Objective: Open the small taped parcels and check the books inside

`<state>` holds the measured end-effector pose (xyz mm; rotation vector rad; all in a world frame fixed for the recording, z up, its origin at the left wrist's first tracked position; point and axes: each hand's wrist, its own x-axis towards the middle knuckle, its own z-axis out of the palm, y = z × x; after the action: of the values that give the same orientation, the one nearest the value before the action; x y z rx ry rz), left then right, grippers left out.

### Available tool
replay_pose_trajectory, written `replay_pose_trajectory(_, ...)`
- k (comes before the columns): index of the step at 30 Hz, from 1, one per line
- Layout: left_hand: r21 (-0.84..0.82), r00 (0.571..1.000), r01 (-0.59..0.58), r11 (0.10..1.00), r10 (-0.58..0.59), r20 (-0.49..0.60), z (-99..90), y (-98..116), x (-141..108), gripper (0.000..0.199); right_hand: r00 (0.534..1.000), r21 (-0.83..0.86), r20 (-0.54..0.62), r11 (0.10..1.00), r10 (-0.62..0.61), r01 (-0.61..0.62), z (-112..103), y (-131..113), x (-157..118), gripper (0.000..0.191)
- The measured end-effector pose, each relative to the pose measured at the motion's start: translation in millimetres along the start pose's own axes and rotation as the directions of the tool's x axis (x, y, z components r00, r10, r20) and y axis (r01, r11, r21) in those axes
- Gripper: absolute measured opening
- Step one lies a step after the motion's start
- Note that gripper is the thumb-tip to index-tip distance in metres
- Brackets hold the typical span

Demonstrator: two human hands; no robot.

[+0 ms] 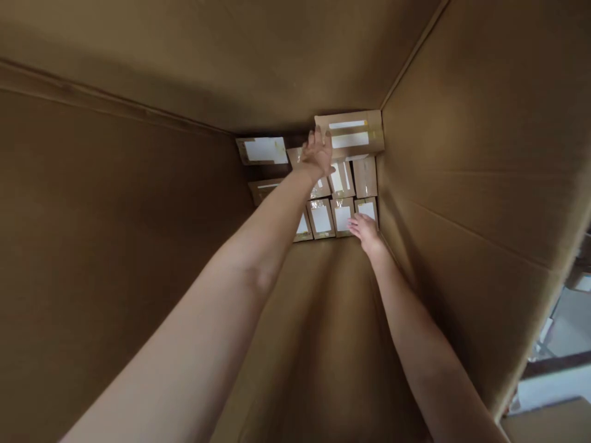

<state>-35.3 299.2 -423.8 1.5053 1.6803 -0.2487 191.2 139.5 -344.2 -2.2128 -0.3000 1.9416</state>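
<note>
Looking into a deep, dim cardboard container (489, 154), seeing plain brown walls narrowing toward the far end, with creases running along the right side; glimpsing a pale surface (572, 320) outside, beyond the edge at right. Facing small cartons (321, 218) packed side by side in rows at that far end, many bearing white labels, some shining with clear tape. Seeing a wider carton (353, 130) with two white labels lying above the rows, against the right corner, and a labelled carton (265, 151) lying to its left, across a dark gap. Holding the left hand (317, 154) wide open over the wider carton's left edge, spreading the fingers and gripping nothing visible. Holding the right hand (364, 231) lower, in front of the small cartons nearest the right wall, extending the fingers loosely, likewise grasping nothing visible. Not being able to tell touching from mere overlapping for either hand.
</note>
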Motion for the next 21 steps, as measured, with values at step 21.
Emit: replay_pose_trajectory(21,-0.027,0.973,0.051,0.998,-0.056,-0.223,54.7,42.3,-26.2,0.149,1.0,-0.187,0.021,0.982,-0.023,0.027,25.3,63.7,11.7,0.013)
